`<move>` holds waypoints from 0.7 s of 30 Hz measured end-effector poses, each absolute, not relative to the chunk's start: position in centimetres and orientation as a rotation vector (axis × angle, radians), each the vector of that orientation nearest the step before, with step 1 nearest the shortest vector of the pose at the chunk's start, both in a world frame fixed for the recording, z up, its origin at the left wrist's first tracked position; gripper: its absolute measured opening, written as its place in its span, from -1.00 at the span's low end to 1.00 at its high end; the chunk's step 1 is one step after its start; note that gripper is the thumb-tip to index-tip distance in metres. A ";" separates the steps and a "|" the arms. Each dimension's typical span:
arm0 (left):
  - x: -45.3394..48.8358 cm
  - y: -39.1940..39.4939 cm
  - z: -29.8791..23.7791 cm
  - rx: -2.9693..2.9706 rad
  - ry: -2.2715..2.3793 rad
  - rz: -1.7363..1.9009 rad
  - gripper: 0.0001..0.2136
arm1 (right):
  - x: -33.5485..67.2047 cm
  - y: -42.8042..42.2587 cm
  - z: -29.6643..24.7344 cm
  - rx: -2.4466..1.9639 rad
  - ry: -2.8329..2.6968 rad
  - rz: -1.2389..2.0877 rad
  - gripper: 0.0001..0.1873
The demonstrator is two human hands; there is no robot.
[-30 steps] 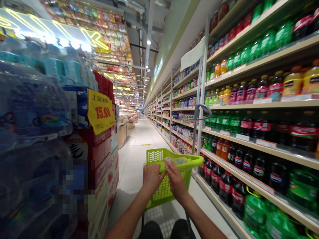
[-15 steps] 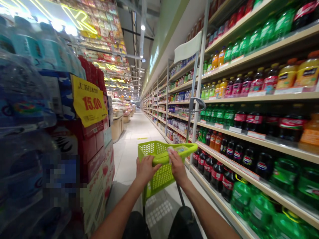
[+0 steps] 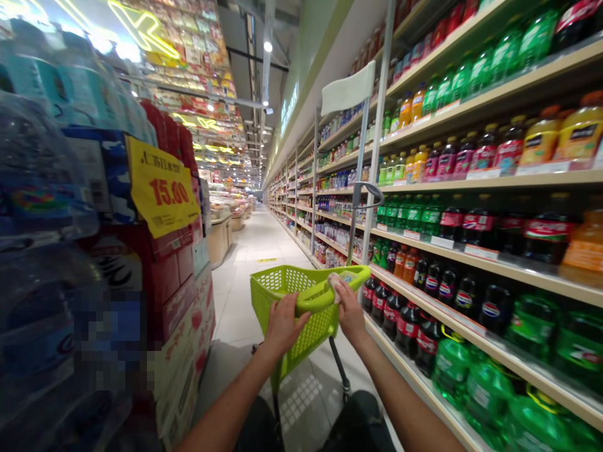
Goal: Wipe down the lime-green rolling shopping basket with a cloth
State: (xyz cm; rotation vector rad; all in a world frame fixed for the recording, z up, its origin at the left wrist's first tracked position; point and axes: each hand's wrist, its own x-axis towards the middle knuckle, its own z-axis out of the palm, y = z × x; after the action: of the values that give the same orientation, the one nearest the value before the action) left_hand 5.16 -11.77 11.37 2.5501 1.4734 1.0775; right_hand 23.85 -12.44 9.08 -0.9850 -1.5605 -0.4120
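Green trolley basket (image 3: 277,285) is held mid-aisle by its handle (image 3: 316,300): left hand (image 3: 282,323) grip clenched on it, right hand (image 3: 351,307) likewise, over a white scrap (image 3: 333,280). Lower-shelf bottles (image 3: 424,342) could be clipped, given tight right-side clearance

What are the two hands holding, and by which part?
The green trolley basket, by the handle bar on its near rim: left hand toward the middle, right hand at its right end.
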 end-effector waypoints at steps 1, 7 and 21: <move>5.1 -11.5 11.2 2.543 1.457 1.059 -0.56 | 24.0 -12.6 9.2 -1.003 -1.522 -0.407 -0.48; 5.8 -11.1 11.5 2.533 1.478 0.957 -0.60 | 19.4 -14.9 9.7 -0.851 -1.752 -0.340 -0.52; 8.3 -10.6 9.3 2.489 1.580 0.732 -0.48 | 24.4 -16.2 8.1 -1.017 -1.590 -0.469 -0.49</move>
State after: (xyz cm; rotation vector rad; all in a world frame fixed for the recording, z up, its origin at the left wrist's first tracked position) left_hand 8.32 -10.56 9.31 2.4895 1.5804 0.7316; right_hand 24.42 -16.16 8.07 -1.0171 -1.5903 -0.4692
